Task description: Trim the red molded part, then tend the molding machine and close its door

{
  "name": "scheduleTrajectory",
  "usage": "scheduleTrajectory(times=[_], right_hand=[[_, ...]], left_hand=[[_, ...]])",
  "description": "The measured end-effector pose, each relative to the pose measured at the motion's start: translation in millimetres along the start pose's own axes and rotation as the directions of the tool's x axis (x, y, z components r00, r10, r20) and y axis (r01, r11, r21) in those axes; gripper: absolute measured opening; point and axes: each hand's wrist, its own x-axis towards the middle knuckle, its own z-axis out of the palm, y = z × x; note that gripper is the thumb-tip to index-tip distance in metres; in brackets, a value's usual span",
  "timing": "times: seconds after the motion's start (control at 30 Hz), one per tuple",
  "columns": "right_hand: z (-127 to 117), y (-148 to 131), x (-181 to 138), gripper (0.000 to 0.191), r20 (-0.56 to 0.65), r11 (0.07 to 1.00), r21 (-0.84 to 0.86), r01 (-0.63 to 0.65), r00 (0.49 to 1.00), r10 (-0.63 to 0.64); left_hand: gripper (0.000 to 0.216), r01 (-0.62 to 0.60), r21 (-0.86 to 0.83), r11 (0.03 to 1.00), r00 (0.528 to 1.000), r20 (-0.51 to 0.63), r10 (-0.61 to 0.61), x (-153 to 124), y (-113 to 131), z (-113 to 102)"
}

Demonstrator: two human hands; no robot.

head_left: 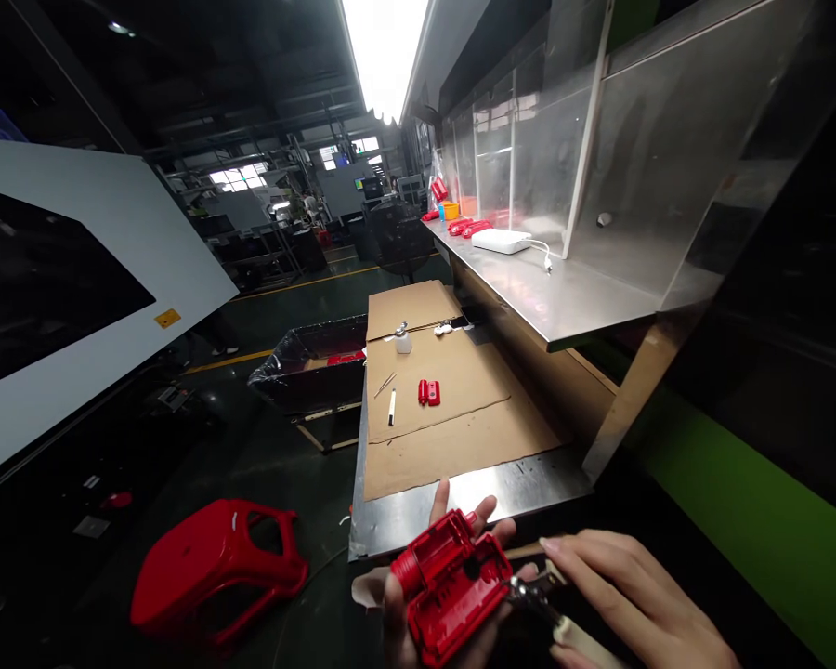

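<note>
- Nearest to you, your left hand [418,613] cradles a red plastic housing [452,585] from below, its grip closed around the part with the fingertips curling over the far edge and the open, ribbed side facing up.
- Your right hand [627,595] is closed on a small tool [550,604] with a pale handle; its dark metal tip sits right at the housing's right-hand edge, touching or just short of it. I cannot tell which.
- The step in hand looks like trimming or cleaning that edge of the housing. The next move calls for a steady left-hand hold and a light, controlled stroke of the tip, kept clear of your left fingers just beneath.
- The housing is held in the air, in front of and below the near edge of the table [460,502], not resting on it.
- On the table's cardboard sheet [460,427], well apart from your hands, lie a small red part [429,392], a pen-like stick [391,407] and a small white bottle [402,339].
- To your left, a red stool [215,567] lies tipped on the floor, and a black-lined bin [313,367] stands beside the table with red pieces inside.
- On the steel shelf [564,297] to the right sit a white box with a cable [502,241] and more red parts [463,226] farther back.
</note>
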Motion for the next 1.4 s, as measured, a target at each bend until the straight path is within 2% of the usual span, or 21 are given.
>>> scheduleTrajectory(times=[0.07, 0.13, 0.23, 0.33, 0.4, 0.53, 0.6, 0.77, 0.9, 1.1, 1.27, 1.4], right_hand=[[-8.9, 2.7, 15.6, 0.036, 0.012, 0.997, 0.002, 0.079, 0.997, -0.079], [-12.3, 1.0, 30.3, 0.034, 0.051, 0.989, 0.015, 0.146, 0.988, -0.147], [-7.9, -4.6, 44.5, 0.033, 0.117, 0.977, 0.061, 0.203, 0.971, -0.209], [0.1, -9.7, 50.5, 0.035, 0.107, 0.97, 0.083, 0.229, 0.966, -0.237], [3.7, -12.1, 52.5, 0.034, 0.097, 0.966, 0.084, 0.244, 0.963, -0.252], [6.7, -14.7, 55.6, 0.033, 0.091, 0.957, 0.099, 0.272, 0.956, -0.28], [7.5, -15.6, 56.3, 0.034, 0.104, 0.954, 0.11, 0.277, 0.952, -0.289], [9.4, -17.5, 55.3, 0.037, 0.107, 0.956, 0.092, 0.28, 0.951, -0.289], [12.3, -17.7, 55.7, 0.037, 0.091, 0.957, 0.076, 0.279, 0.954, -0.285], [16.1, -19.0, 55.8, 0.037, 0.085, 0.961, 0.064, 0.27, 0.958, -0.275], [18.2, -15.9, 52.0, 0.037, 0.064, 0.954, 0.071, 0.292, 0.953, -0.296], [17.9, -16.9, 52.2, 0.034, 0.047, 0.95, 0.048, 0.307, 0.95, -0.31]], left_hand=[[0.083, -0.013, -0.082, 0.997, 1.0, 0.008, 0.014, 0.5, -3.9, -1.2], [0.088, 0.019, -0.072, 0.997, 1.0, -0.02, -0.021, 0.8, -6.8, -1.2], [0.101, 0.108, -0.048, 0.993, 0.99, -0.085, -0.112, 0.5, -6.3, 4.9], [0.099, 0.17, 0.027, 0.985, 0.978, -0.126, -0.165, 0.0, -3.6, 15.8], [0.097, 0.195, 0.005, 0.981, 0.976, -0.101, -0.194, -0.2, -3.4, 21.0], [0.102, 0.148, -0.238, 0.96, 0.986, -0.046, -0.163, -1.3, -7.4, 19.4], [0.102, 0.111, -0.297, 0.948, 0.991, -0.043, -0.129, -2.2, -9.2, 16.2], [0.102, 0.131, -0.408, 0.904, 0.99, 0.009, -0.139, -2.1, -9.7, 15.5], [0.099, 0.12, -0.44, 0.89, 0.992, 0.026, -0.121, -0.3, -9.2, 16.3], [0.097, 0.161, -0.48, 0.862, 0.986, 0.047, -0.158, 0.1, -9.6, 10.6], [0.099, 0.118, -0.454, 0.883, 0.991, 0.0, -0.133, -0.1, -9.8, 11.1], [0.093, 0.114, -0.587, 0.802, 0.99, 0.001, -0.14, 2.9, -9.2, 22.2]])
